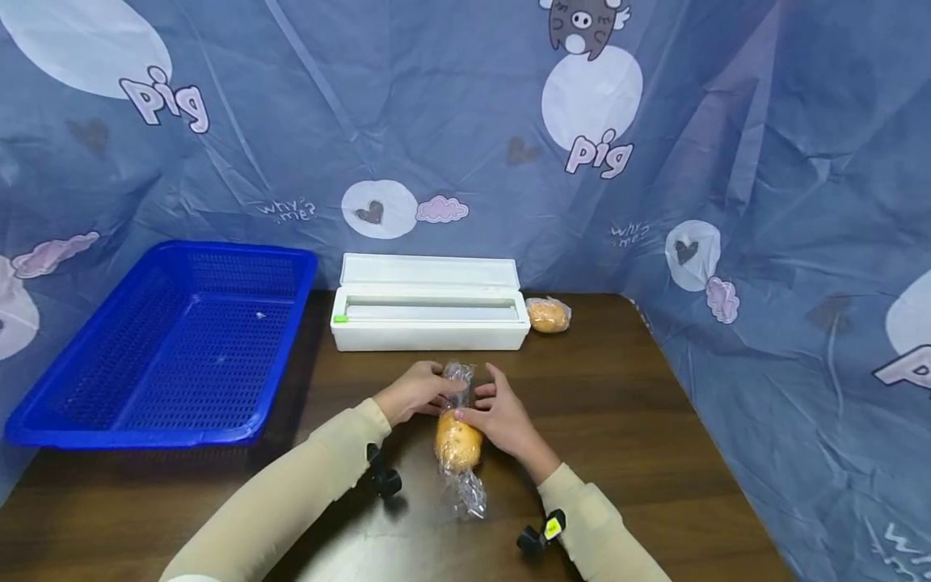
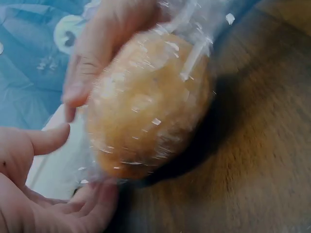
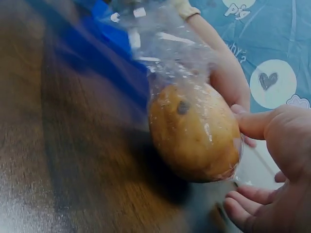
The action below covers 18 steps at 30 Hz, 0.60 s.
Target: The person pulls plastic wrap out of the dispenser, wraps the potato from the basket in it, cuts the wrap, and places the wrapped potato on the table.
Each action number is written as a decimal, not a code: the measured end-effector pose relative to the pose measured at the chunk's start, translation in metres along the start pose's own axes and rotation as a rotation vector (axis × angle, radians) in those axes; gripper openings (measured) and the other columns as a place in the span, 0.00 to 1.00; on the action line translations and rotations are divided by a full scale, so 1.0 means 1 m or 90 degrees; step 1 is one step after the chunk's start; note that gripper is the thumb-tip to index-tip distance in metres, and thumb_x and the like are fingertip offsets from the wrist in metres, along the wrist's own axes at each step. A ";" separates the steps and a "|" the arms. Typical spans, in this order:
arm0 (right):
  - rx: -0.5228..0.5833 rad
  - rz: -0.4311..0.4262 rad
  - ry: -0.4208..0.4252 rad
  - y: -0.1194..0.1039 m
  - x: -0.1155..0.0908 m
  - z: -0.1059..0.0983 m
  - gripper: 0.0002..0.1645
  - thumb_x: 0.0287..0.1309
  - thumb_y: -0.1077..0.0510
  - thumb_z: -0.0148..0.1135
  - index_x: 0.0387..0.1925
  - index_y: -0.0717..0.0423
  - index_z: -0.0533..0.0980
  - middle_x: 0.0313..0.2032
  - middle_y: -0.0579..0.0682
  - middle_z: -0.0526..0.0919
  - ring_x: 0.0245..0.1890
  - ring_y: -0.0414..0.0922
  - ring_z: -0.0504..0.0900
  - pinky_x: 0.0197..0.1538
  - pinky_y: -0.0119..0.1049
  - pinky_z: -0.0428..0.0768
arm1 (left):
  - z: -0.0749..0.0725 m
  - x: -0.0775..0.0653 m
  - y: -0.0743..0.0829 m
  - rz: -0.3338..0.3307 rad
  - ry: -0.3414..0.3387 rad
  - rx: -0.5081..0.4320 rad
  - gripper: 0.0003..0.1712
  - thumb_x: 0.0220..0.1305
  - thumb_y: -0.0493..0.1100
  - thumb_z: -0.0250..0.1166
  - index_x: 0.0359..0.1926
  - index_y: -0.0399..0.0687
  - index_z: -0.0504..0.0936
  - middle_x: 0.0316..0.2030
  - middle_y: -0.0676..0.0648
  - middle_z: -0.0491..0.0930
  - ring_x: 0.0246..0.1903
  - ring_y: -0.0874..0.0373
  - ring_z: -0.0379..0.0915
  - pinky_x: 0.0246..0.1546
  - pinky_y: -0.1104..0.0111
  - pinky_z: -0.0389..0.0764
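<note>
A potato [image 1: 457, 441] wrapped in clear plastic film lies upright in the head view between my hands, close over the dark table. One loose film tail [image 1: 458, 381] reaches up between the hands; another film tail [image 1: 465, 495] hangs toward me. My left hand [image 1: 416, 393] is at the upper tail, its thumb apart from its fingers [image 2: 99, 201], which meet the film at the potato's end. My right hand [image 1: 503, 411] touches the potato's upper end with its thumb, the other fingers [image 3: 240, 204] spread away beside the film. A dark spot marks the potato in the right wrist view.
Behind the hands stands a white film dispenser box [image 1: 431, 335] with its lid raised. Another wrapped potato [image 1: 549, 315] sits at its right end. A blue plastic basket [image 1: 254, 428] occupies the left side. Patterned blue cloth [image 1: 451, 105] hangs at the back and right.
</note>
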State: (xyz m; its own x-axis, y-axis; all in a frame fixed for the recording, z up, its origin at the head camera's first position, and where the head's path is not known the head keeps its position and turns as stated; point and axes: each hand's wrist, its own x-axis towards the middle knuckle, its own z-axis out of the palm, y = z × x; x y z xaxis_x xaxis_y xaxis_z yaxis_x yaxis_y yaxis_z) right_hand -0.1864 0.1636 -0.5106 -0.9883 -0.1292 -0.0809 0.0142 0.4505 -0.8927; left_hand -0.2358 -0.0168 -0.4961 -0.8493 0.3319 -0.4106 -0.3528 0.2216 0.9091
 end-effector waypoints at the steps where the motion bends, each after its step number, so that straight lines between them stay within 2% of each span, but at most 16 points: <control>1: -0.020 -0.024 0.018 0.000 -0.002 0.000 0.57 0.56 0.54 0.76 0.76 0.61 0.51 0.57 0.63 0.76 0.55 0.58 0.80 0.54 0.52 0.80 | 0.002 0.002 0.000 0.005 0.006 0.014 0.29 0.66 0.42 0.69 0.60 0.26 0.73 0.40 0.40 0.83 0.34 0.54 0.81 0.37 0.63 0.85; 3: -0.061 -0.097 0.051 -0.001 -0.010 -0.001 0.48 0.58 0.54 0.74 0.73 0.62 0.59 0.56 0.61 0.77 0.54 0.56 0.79 0.54 0.52 0.79 | 0.006 0.005 -0.002 0.027 0.028 0.051 0.17 0.65 0.40 0.70 0.48 0.29 0.81 0.33 0.44 0.83 0.28 0.58 0.79 0.31 0.68 0.83; 5: -0.107 -0.204 0.069 -0.001 -0.022 -0.001 0.35 0.61 0.57 0.71 0.66 0.63 0.69 0.55 0.59 0.79 0.54 0.54 0.79 0.55 0.52 0.79 | 0.007 0.006 -0.004 0.047 0.044 0.068 0.10 0.64 0.38 0.69 0.39 0.32 0.85 0.28 0.46 0.82 0.26 0.60 0.76 0.27 0.70 0.79; 7: -0.150 -0.326 0.070 -0.001 -0.037 -0.003 0.21 0.63 0.62 0.67 0.57 0.62 0.78 0.54 0.56 0.80 0.55 0.51 0.79 0.56 0.50 0.78 | 0.008 0.007 -0.007 0.069 0.050 0.060 0.07 0.64 0.37 0.68 0.37 0.33 0.85 0.27 0.47 0.81 0.25 0.60 0.75 0.27 0.71 0.77; 9: -0.195 -0.433 0.059 0.000 -0.051 -0.007 0.14 0.62 0.66 0.62 0.49 0.61 0.83 0.53 0.53 0.81 0.56 0.49 0.78 0.58 0.46 0.77 | 0.008 0.008 -0.008 0.092 0.047 0.042 0.07 0.65 0.36 0.67 0.38 0.33 0.85 0.27 0.47 0.82 0.26 0.60 0.75 0.27 0.71 0.76; 11: -0.250 -0.508 0.044 0.002 -0.061 -0.011 0.16 0.58 0.69 0.60 0.45 0.58 0.86 0.53 0.51 0.82 0.57 0.47 0.77 0.59 0.43 0.76 | 0.008 0.008 -0.009 0.112 0.037 0.019 0.08 0.66 0.36 0.66 0.39 0.33 0.85 0.29 0.47 0.83 0.28 0.60 0.76 0.28 0.71 0.77; 13: -0.307 -0.550 0.025 0.003 -0.067 -0.014 0.19 0.55 0.69 0.58 0.46 0.56 0.86 0.55 0.50 0.81 0.59 0.47 0.76 0.62 0.42 0.74 | 0.010 0.007 -0.009 0.130 0.026 0.002 0.08 0.66 0.36 0.66 0.41 0.33 0.85 0.32 0.44 0.86 0.29 0.61 0.77 0.29 0.71 0.77; 18: -0.430 -0.586 -0.005 0.010 -0.068 -0.016 0.26 0.51 0.68 0.61 0.54 0.53 0.84 0.63 0.52 0.77 0.65 0.51 0.73 0.67 0.45 0.70 | 0.017 -0.003 -0.004 0.166 -0.003 -0.008 0.11 0.67 0.37 0.66 0.46 0.33 0.83 0.41 0.39 0.87 0.39 0.54 0.84 0.39 0.67 0.82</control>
State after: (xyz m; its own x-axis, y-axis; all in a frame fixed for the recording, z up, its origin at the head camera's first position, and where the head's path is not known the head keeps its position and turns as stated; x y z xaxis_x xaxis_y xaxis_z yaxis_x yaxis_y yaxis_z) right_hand -0.1211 0.1913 -0.5068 -0.5809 -0.6603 0.4760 -0.8017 0.5652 -0.1942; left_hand -0.2253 -0.0035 -0.4996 -0.9102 0.3808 -0.1628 -0.1274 0.1164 0.9850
